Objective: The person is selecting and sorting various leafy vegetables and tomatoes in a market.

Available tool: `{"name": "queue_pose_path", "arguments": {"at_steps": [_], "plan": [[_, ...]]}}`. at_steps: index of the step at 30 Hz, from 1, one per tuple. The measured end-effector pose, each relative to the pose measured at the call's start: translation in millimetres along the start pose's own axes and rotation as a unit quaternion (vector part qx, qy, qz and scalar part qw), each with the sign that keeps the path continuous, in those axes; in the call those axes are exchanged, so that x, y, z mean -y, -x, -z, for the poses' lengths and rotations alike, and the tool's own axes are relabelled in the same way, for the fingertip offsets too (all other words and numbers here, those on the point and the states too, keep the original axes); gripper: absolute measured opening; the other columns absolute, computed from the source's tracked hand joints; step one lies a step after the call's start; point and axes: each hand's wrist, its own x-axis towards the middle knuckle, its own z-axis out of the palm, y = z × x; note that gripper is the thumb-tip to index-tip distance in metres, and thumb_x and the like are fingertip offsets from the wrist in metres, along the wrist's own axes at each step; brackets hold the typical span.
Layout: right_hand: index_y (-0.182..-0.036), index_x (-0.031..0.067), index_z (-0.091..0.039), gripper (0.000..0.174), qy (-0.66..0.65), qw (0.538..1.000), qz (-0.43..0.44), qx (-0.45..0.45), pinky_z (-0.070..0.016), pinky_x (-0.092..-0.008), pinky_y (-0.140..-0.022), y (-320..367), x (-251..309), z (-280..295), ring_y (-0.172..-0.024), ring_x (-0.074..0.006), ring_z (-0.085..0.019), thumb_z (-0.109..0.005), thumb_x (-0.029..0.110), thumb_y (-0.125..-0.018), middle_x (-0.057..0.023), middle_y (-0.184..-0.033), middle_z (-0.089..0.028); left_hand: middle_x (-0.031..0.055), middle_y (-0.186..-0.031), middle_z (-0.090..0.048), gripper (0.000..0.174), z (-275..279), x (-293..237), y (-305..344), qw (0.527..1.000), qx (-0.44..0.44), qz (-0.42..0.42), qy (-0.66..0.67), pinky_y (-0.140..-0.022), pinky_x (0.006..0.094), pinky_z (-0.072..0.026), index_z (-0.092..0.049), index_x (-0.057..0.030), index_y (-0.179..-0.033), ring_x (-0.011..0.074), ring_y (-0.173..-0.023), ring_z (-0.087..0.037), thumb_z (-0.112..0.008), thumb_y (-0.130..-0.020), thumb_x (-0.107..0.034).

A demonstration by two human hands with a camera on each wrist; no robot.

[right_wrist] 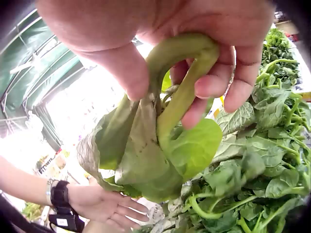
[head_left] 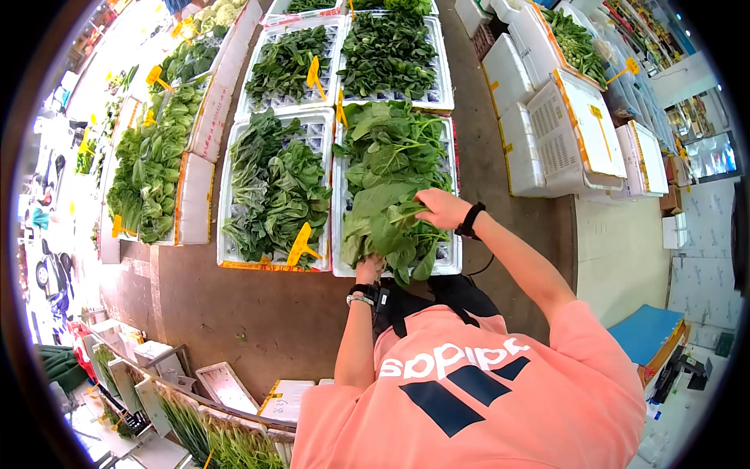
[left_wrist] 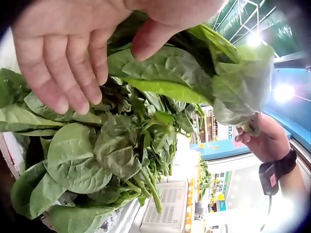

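Fingers [right_wrist: 241,87] of the right hand [head_left: 444,209] pinch bent green stems [right_wrist: 176,103]. The left hand [head_left: 370,270] is open beside broad green leaves [left_wrist: 77,158].

The right hand [head_left: 441,209] is over a box [head_left: 448,263] with leafy greens [head_left: 391,168] in it; the left hand [head_left: 369,270] is at that box's near end. Left of both hands, a neighbouring box [head_left: 226,215] holds greens, with a sign [head_left: 301,246] at its near end. Farther boxes [head_left: 447,66] lie ahead; crates [head_left: 551,129] stand right, across the floor [head_left: 500,227].
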Motion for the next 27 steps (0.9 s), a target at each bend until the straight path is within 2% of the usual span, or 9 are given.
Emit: {"name": "queue_pose_path", "arguments": {"at_steps": [1, 2, 9, 14, 17, 19, 21, 24, 27], "plan": [[-0.114, -0.0024, -0.059, 0.035, -0.022, 1.0, -0.015, 0.01, -0.0504, -0.0491, -0.086, 1.2, 0.8, 8.8, -0.1, -0.044, -0.063, -0.07, 0.025, -0.095, -0.023, -0.104, -0.066, 0.0085, -0.128, -0.071, 0.036, 0.4, -8.0, 3.5, 1.0, -0.007, 0.004, 0.002, -0.085, 0.0391, -0.0538, -0.056, -0.0031, -0.135, 0.0245, -0.113, -0.069, -0.049, -0.108, -0.025], [-0.116, -0.0015, -0.059, 0.036, -0.038, 0.998, -0.041, 0.027, -0.0499, -0.048, -0.085, 2.7, 5.9, 21.2, -0.1, -0.0431, -0.063, -0.069, 0.027, -0.097, -0.0231, -0.104, -0.067, 0.0114, -0.14, -0.066, 0.04, 0.9, -15.3, 7.0, 1.0, -0.009, 0.011, -0.006, -0.089, 0.0405, -0.0531, -0.052, -0.0059, -0.143, 0.0269, -0.118, -0.067, -0.048, -0.11, -0.03], [-0.132, -0.0007, -0.056, 0.044, -0.114, 0.99, -0.08, -0.038, -0.0501, -0.0395, -0.093, -1.2, -18.1, 50.1, -0.107, -0.0305, -0.066, -0.068, 0.029, -0.101, -0.0185, -0.113, -0.069, 0.0067, -0.134, -0.07, 0.041, -9.7, -30.5, 18.5, 0.999, -0.017, -0.031, -0.023, -0.085, 0.0382, -0.053, -0.056, -0.009, -0.142, 0.0223, -0.116, -0.068, -0.052, -0.109, -0.032], [-0.13, -0.0009, -0.058, 0.046, -0.146, 0.986, -0.022, -0.081, -0.0502, -0.0419, -0.097, -19.2, -37.0, 45.3, -0.114, -0.0349, -0.063, -0.074, 0.025, -0.096, -0.0211, -0.123, -0.065, 0.0054, -0.132, -0.07, 0.043, -13.0, -15.5, 8.6, 0.998, -0.008, -0.043, -0.04, -0.084, 0.0357, -0.0521, -0.057, -0.0087, -0.141, 0.0205, -0.114, -0.067, -0.055, -0.107, -0.034], [-0.13, 0.0, -0.058, 0.048, -0.041, 0.993, -0.031, -0.104, -0.0499, -0.0444, -0.1, -35.4, -66.7, 13.8, -0.117, -0.0367, -0.061, -0.076, 0.025, -0.093, -0.0196, -0.124, -0.065, 0.0083, -0.131, -0.07, 0.04, -17.0, -17.8, 15.4, 0.998, -0.016, -0.024, -0.053, -0.085, 0.0364, -0.0531, -0.059, -0.0055, -0.138, 0.0197, -0.113, -0.068, -0.054, -0.109, -0.033], [-0.133, 0.0091, -0.059, 0.051, 0.056, 0.991, -0.076, -0.089, -0.0478, -0.0464, -0.103, -43.3, -92.9, -10.5, -0.124, -0.0352, -0.058, -0.079, 0.025, -0.089, -0.0148, -0.13, -0.063, 0.008, -0.133, -0.069, 0.044, -11.6, -2.9, 9.0, 0.997, -0.006, -0.023, -0.069, -0.085, 0.0379, -0.0523, -0.057, -0.0066, -0.14, 0.0213, -0.114, -0.067, -0.055, -0.107, -0.035], [-0.139, 0.0147, -0.056, 0.055, 0.181, 0.97, -0.154, -0.056, -0.048, -0.0478, -0.102, -41.6, -102.2, -29.2, -0.126, -0.037, -0.055, -0.077, 0.022, -0.089, -0.0143, -0.136, -0.059, 0.0083, -0.133, -0.069, 0.046, -8.1, 2.1, 12.0, 0.996, -0.005, -0.02, -0.091, -0.085, 0.0388, -0.0522, -0.057, -0.0067, -0.141, 0.0222, -0.114, -0.066, -0.055, -0.106, -0.036], [-0.143, 0.0138, -0.051, 0.059, 0.181, 0.95, -0.203, -0.152, -0.0486, -0.0497, -0.1, -24.4, -112.8, -46.8, -0.126, -0.0392, -0.054, -0.073, 0.018, -0.088, -0.0161, -0.138, -0.055, 0.009, -0.129, -0.07, 0.046, -6.6, 5.3, 29.0, 0.99, -0.019, -0.015, -0.137, -0.083, 0.0363, -0.0536, -0.056, -0.0051, -0.14, 0.0214, -0.11, -0.067, -0.054, -0.107, -0.036], [-0.142, 0.0093, -0.049, 0.06, 0.098, 0.912, -0.181, -0.354, -0.0492, -0.0501, -0.098, 4.8, -106.0, -61.9, -0.124, -0.0397, -0.055, -0.071, 0.016, -0.087, -0.019, -0.134, -0.056, 0.0088, -0.128, -0.07, 0.044, -3.8, 6.8, 47.2, 0.992, -0.035, 0.002, -0.124, -0.081, 0.0331, -0.0541, -0.057, -0.0048, -0.138, 0.0199, -0.107, -0.068, -0.055, -0.106, -0.035]]}}
